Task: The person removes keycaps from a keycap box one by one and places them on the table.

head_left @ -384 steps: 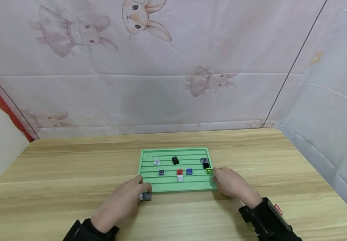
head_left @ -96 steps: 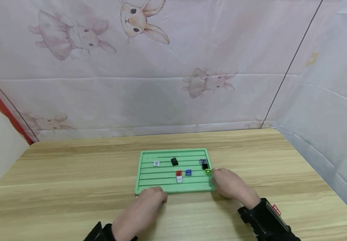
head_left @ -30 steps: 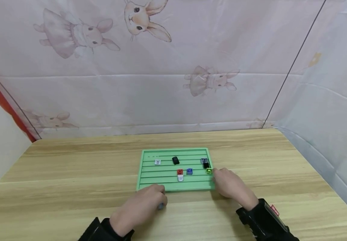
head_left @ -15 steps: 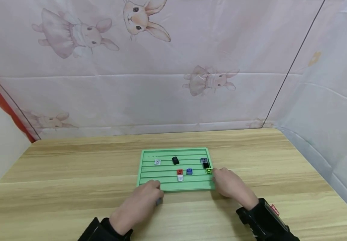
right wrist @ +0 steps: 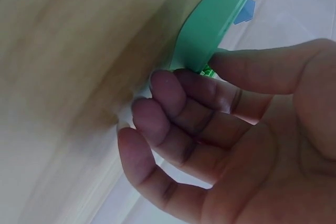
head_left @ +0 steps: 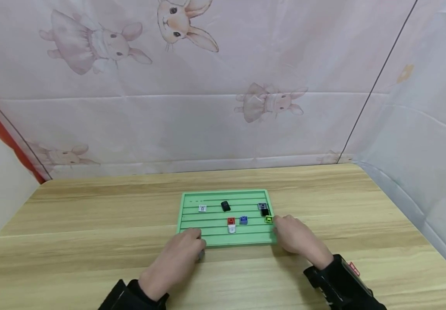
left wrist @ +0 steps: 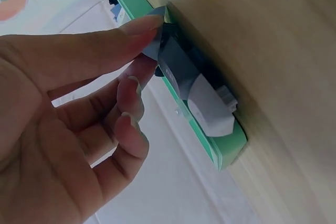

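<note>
At the front left of the green ridged tray [head_left: 223, 240], my left hand [head_left: 178, 256] pinches a grey keycap [left wrist: 153, 48] between thumb and forefinger. A second dark grey keycap [left wrist: 177, 67] and a white keycap [left wrist: 211, 107] stand in line beside it along the tray's front side. From the head view the hand hides most of this row. My right hand [head_left: 296, 237] holds the tray's right edge near the front corner between thumb and forefinger, its other fingers curled by the table. Close to that thumb lies a lime-green keycap [head_left: 268, 219].
On the tray lie a red keycap [head_left: 231, 221], a white keycap [head_left: 231, 229] in front of it, a blue keycap [head_left: 243, 220], a black keycap [head_left: 225, 206], a pale keycap [head_left: 202, 208], and grey [head_left: 262, 206] and black ones at right. The wooden table [head_left: 91, 224] meets a fabric backdrop.
A dark keycap seen on the tray's left part 12.8 s ago is gone from there. Over the last second my left hand shifts left and slightly forward. The right hand keeps its place.
</note>
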`<state>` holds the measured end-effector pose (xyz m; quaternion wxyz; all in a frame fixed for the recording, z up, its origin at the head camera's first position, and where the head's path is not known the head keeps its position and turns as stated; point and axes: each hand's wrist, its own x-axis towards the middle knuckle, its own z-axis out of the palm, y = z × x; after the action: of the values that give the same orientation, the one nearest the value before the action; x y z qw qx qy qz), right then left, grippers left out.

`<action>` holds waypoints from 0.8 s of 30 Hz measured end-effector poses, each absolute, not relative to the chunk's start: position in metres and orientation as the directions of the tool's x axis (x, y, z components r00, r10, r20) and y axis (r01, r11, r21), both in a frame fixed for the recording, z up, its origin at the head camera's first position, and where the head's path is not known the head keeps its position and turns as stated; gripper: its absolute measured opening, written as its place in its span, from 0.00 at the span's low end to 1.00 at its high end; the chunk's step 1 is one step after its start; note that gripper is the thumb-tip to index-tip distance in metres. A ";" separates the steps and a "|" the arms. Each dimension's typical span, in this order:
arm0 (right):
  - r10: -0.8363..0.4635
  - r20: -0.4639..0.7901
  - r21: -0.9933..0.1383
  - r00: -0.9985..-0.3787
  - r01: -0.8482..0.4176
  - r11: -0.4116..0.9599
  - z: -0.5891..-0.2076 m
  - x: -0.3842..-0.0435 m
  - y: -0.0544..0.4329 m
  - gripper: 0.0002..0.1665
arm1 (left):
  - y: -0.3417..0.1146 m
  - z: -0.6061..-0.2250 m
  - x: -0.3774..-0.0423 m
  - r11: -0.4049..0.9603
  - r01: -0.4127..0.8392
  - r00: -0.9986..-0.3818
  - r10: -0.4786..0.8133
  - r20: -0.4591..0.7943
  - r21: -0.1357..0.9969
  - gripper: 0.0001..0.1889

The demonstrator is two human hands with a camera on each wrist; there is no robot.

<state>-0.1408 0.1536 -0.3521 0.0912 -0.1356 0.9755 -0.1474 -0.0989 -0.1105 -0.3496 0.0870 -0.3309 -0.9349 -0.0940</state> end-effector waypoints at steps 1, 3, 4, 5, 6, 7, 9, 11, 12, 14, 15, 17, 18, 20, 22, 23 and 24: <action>-0.291 -0.139 -0.312 -0.946 -0.237 0.920 -0.352 -0.141 0.154 0.09 | -0.111 -0.349 -0.099 0.766 0.631 -0.769 0.599 0.222 0.119 0.06; -0.291 -0.140 -0.312 -0.947 -0.236 0.920 -0.352 -0.141 0.154 0.09 | -0.111 -0.349 -0.099 0.768 0.628 -0.773 0.596 0.219 0.128 0.06; -0.291 -0.140 -0.313 -0.947 -0.236 0.920 -0.352 -0.141 0.154 0.09 | -0.111 -0.348 -0.099 0.767 0.629 -0.772 0.596 0.220 0.130 0.06; -0.290 -0.140 -0.314 -0.947 -0.235 0.920 -0.352 -0.140 0.154 0.09 | -0.112 -0.348 -0.099 0.764 0.631 -0.770 0.598 0.222 0.132 0.05; -0.289 -0.141 -0.315 -0.947 -0.234 0.920 -0.352 -0.140 0.154 0.09 | -0.112 -0.348 -0.099 0.762 0.634 -0.768 0.600 0.224 0.134 0.05; -0.290 -0.140 -0.317 -0.947 -0.235 0.919 -0.352 -0.140 0.154 0.09 | -0.112 -0.348 -0.099 0.758 0.638 -0.765 0.603 0.226 0.136 0.06; -0.290 -0.141 -0.320 -0.947 -0.234 0.918 -0.351 -0.140 0.154 0.09 | -0.112 -0.347 -0.100 0.749 0.648 -0.756 0.612 0.233 0.139 0.06; -0.290 -0.140 -0.321 -0.947 -0.234 0.918 -0.351 -0.140 0.154 0.09 | -0.113 -0.347 -0.100 0.743 0.654 -0.751 0.617 0.234 0.140 0.08; -0.291 -0.139 -0.321 -0.947 -0.235 0.917 -0.351 -0.139 0.154 0.09 | -0.113 -0.347 -0.101 0.741 0.656 -0.751 0.619 0.232 0.144 0.08; -0.293 -0.135 -0.321 -0.947 -0.238 0.917 -0.351 -0.139 0.153 0.08 | -0.113 -0.347 -0.101 0.740 0.656 -0.751 0.620 0.227 0.149 0.08; -0.294 -0.133 -0.321 -0.947 -0.240 0.916 -0.351 -0.140 0.153 0.08 | -0.113 -0.347 -0.101 0.741 0.654 -0.753 0.619 0.224 0.152 0.09; -0.296 -0.129 -0.321 -0.946 -0.243 0.916 -0.351 -0.140 0.153 0.08 | -0.113 -0.347 -0.101 0.744 0.649 -0.758 0.615 0.217 0.158 0.09; -0.297 -0.127 -0.319 -0.946 -0.244 0.916 -0.351 -0.140 0.153 0.08 | -0.114 -0.347 -0.101 0.745 0.647 -0.760 0.613 0.216 0.161 0.09; -0.298 -0.125 -0.317 -0.946 -0.247 0.916 -0.351 -0.140 0.153 0.08 | -0.114 -0.347 -0.101 0.748 0.642 -0.764 0.608 0.215 0.166 0.09; -0.298 -0.122 -0.313 -0.947 -0.248 0.917 -0.351 -0.140 0.153 0.08 | -0.114 -0.347 -0.101 0.748 0.641 -0.766 0.606 0.215 0.172 0.09; -0.298 -0.121 -0.313 -0.947 -0.249 0.917 -0.351 -0.140 0.153 0.08 | -0.114 -0.347 -0.101 0.748 0.641 -0.766 0.606 0.215 0.173 0.10; -0.298 -0.121 -0.313 -0.947 -0.249 0.917 -0.351 -0.140 0.153 0.08 | -0.114 -0.347 -0.101 0.748 0.640 -0.766 0.605 0.215 0.177 0.10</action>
<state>-0.1401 0.1529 -0.3510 0.0834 -0.1403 0.9754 -0.1482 -0.1010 -0.1141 -0.3471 0.0718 -0.3341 -0.9320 -0.1208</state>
